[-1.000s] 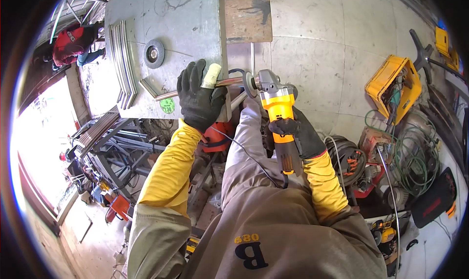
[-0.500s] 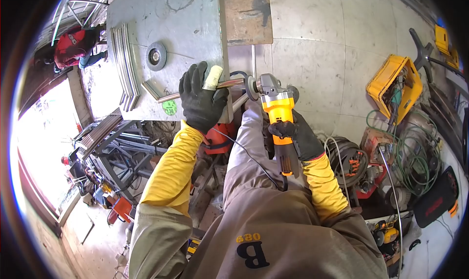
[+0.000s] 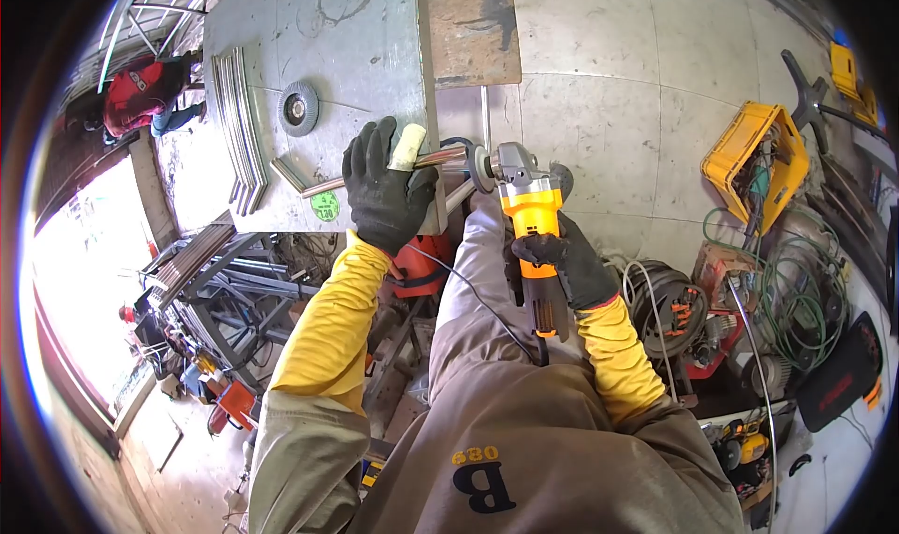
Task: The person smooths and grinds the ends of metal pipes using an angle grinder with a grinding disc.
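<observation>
Big dark B (image 3: 483, 487) sat right there on brown apron (image 3: 590, 440), with yellow digits (image 3: 476, 455) beside it, looking like 680! Over on worktop (image 3: 365, 57), round green sticker (image 3: 325, 206) showed black figures, apparently 1.30, finer print too small. Red lettering on black object (image 3: 838, 380) at right, pale marking on person's red top (image 3: 136, 89): both unreadable.

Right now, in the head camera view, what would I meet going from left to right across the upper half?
Person in red top → bent metal strips on the table → round abrasive wheel → gloved left hand → yellow grinder → yellow crate.
</observation>
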`<state>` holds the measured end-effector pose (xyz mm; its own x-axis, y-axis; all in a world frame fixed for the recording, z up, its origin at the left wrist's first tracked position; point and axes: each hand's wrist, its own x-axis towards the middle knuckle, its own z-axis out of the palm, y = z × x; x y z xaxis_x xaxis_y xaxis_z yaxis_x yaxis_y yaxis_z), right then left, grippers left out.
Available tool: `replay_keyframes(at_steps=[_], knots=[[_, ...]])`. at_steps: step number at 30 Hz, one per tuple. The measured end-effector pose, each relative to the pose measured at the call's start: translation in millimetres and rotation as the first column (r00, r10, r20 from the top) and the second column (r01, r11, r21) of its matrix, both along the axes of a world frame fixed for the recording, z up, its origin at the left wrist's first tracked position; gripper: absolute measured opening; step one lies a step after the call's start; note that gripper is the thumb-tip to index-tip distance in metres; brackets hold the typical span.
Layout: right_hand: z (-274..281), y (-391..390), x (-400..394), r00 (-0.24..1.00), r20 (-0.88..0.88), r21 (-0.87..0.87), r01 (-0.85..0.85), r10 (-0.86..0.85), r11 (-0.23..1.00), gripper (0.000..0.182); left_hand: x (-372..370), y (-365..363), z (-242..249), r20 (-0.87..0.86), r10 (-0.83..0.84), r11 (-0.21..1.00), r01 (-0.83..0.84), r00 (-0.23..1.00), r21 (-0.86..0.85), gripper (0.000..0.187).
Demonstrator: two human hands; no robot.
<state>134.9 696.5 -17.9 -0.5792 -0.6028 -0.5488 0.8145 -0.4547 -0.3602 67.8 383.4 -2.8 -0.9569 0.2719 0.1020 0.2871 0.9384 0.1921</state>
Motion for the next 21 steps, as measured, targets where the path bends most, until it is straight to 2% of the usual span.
replay_keyframes(at_steps=[2, 5, 8, 11, 12, 14, 18, 21], knots=[[0, -2, 1, 0.997, -0.052, 0.079, 0.06, -0.056, 0.995, 0.055, 1, 0, -2, -0.011, 0.004, 1.0, -0.004, 1.0, -0.006, 0.062], [-4, -3, 5, 0.993, -0.074, 0.056, 0.094, -0.089, 0.994, 0.053, 0, -1, -2, -0.006, 0.002, 1.0, -0.002, 1.0, 0.001, 0.062], [-2, 0, 3, 0.997, -0.079, 0.145, 0.012, -0.001, 0.989, 0.053, 1, -1, -2, -0.013, 0.002, 1.0, -0.002, 1.0, 0.007, 0.061], [8, -2, -2, 0.996, -0.091, 0.183, 0.028, -0.011, 0.983, 0.053, 0, 1, 0, 0.006, 0.009, 1.0, -0.009, 1.0, -0.003, 0.061], [5, -1, -2, 0.995, -0.095, 0.184, 0.027, -0.009, 0.983, 0.053, -1, 1, 1, 0.003, 0.011, 1.0, -0.011, 1.0, -0.002, 0.061], [-2, -1, -1, 0.993, -0.108, 0.065, 0.044, -0.037, 0.997, 0.051, 0, 0, 0, 0.006, 0.012, 1.0, -0.012, 1.0, -0.012, 0.062], [3, -1, -6, 0.99, -0.134, 0.125, 0.048, -0.031, 0.991, 0.052, 1, 0, -1, -0.011, 0.003, 1.0, -0.003, 1.0, -0.002, 0.064], [12, -1, -15, 0.997, -0.069, 0.123, -0.009, 0.017, 0.992, 0.05, 0, 1, -1, -0.013, 0.015, 1.0, -0.015, 1.0, 0.015, 0.065]])
